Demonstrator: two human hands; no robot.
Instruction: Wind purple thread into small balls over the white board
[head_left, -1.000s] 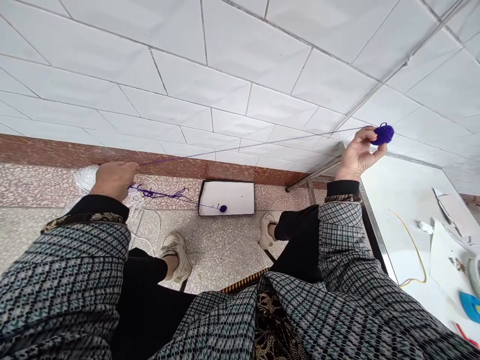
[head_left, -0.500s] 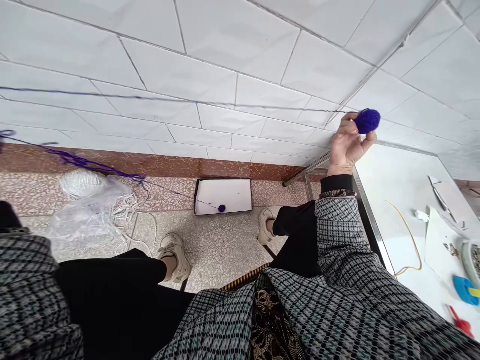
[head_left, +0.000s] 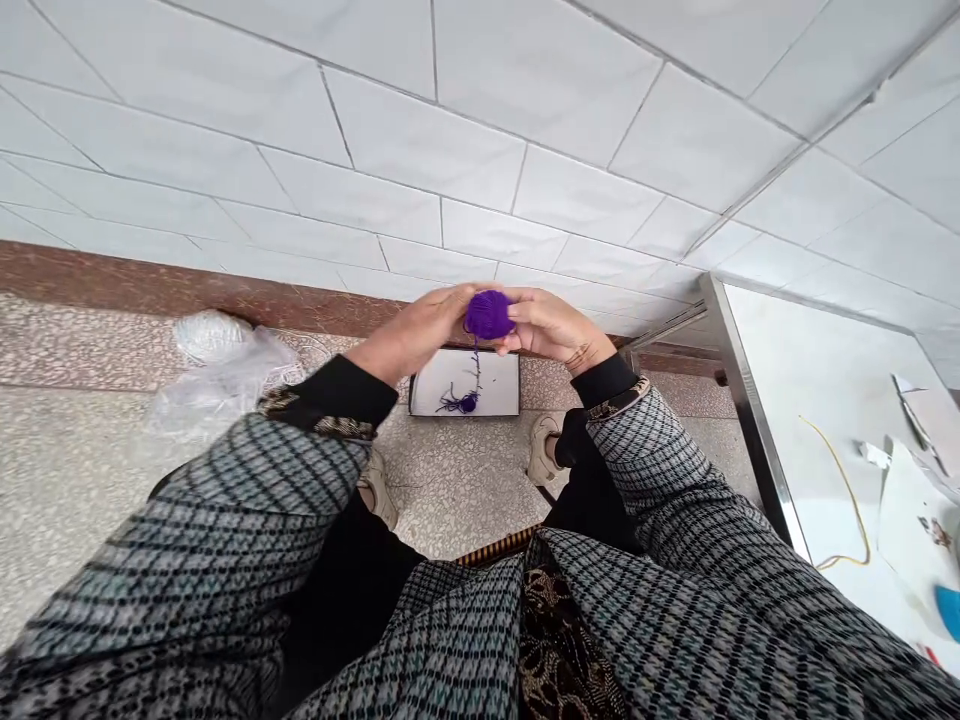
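Observation:
A small ball of purple yarn (head_left: 489, 313) sits between both of my hands, held out in front of my knees. My left hand (head_left: 417, 328) closes on its left side and my right hand (head_left: 549, 326) on its right side. A loose purple strand (head_left: 475, 365) hangs down from the ball to a small purple tangle (head_left: 463, 403) lying on a white tray (head_left: 501, 385) on the floor by the wall.
A clear plastic bag with white yarn (head_left: 217, 362) lies on the speckled floor at the left. A white table (head_left: 825, 400) with a metal edge stands at the right, carrying a yellow cord (head_left: 847, 490), paper scraps and a blue object (head_left: 949, 608).
My arms were spread wide with a long strand stretched between them. Both hands have come together in the middle, and the ball has moved from far right to centre.

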